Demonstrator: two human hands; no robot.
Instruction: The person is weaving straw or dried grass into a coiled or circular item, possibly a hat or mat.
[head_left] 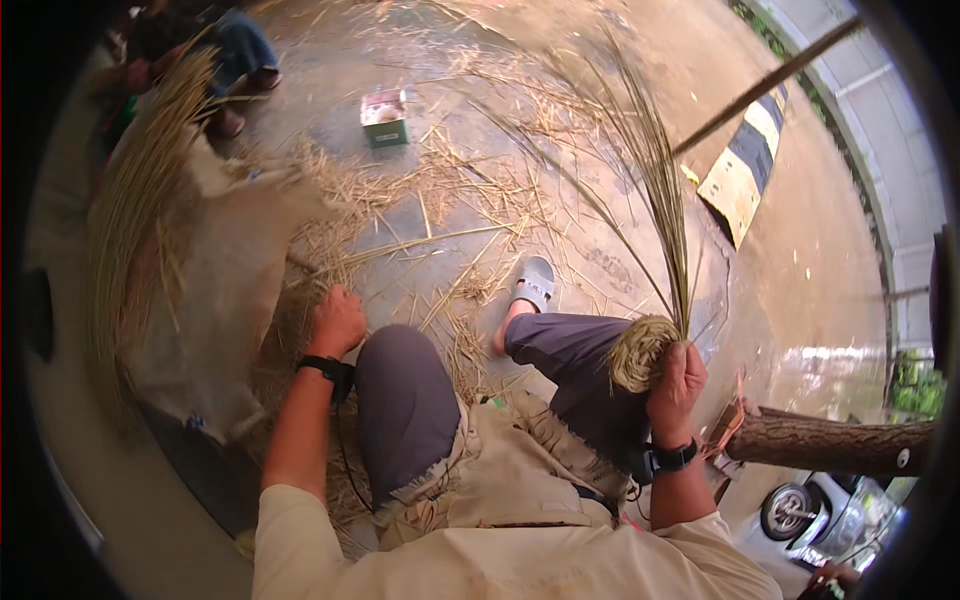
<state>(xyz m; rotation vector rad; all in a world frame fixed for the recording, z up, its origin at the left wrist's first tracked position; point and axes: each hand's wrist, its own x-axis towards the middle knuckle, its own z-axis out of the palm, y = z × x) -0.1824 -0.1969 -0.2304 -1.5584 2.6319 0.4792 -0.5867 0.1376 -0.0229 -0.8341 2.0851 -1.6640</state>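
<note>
bare concrete [405,222] with loose straw [357,190] scattered over it spreads out under the seated person, outdoors. closest in is a frayed tan apron [520,480], then two knees in dark grey trousers [405,400].

over the person's own right knee stands the coil of plaited straw [640,355], just left of the right hand [678,380] and touching its fingers. its long stalks [655,165] run up and away from the body, fanning out toward the tips, so their long axis points forward, leaning slightly left. the right hand is plainly the nearer one; the left is well apart, across both knees. the right fingers are closed on the coil's edge, near where the stalks leave it.

the left hand [340,318] hangs low beside the left knee, fingers curled above the straw; whether they grip anything i cannot tell. left of it lies a pale, cloudy sheet [225,290], with a bundle of long straw [125,230] along its outer side.

farther off come a grey slipper [536,282] on a foot, a small green box [384,120], a yellow-and-black striped block [745,165], and another person's legs [245,55] at upper left.
</note>
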